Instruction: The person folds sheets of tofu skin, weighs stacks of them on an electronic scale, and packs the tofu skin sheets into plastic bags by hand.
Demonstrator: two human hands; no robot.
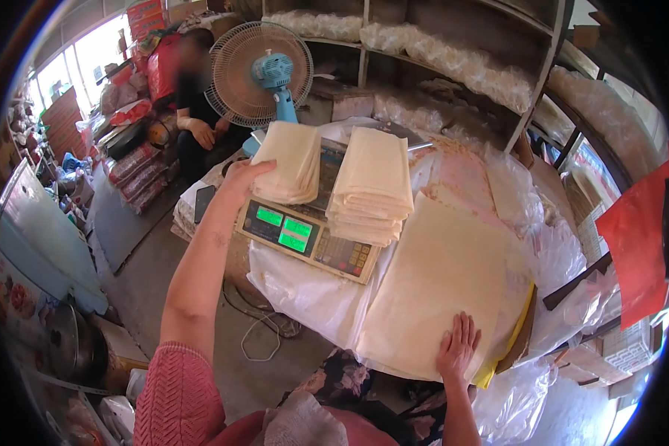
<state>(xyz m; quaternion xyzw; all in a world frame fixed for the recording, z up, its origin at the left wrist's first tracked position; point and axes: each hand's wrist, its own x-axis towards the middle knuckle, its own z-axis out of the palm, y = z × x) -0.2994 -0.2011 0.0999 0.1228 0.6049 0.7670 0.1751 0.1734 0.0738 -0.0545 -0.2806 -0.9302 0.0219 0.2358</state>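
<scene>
My left hand [245, 178] grips the left edge of a stack of folded cream sheets [286, 163], thin and slightly translucent; its thumb lies on top and the other fingers are mostly hidden. This stack is over the left part of a digital scale [305, 241] with green lit displays. Beside it, on the scale's right side, a taller folded stack [370, 182] stands with layered, uneven edges. My right hand [459, 346] lies flat, fingers stretched, on the lower right of a large unfolded cream sheet [431, 290], which appears to top a pile.
A blue fan [271, 70] stands behind the scale. Another person [193, 104] sits at the back left. A phone [204, 202] lies left of the scale. Clear plastic [557, 253] borders the table's right side. Shelves [453, 63] hold bagged goods. A white cable [262, 338] lies on the floor.
</scene>
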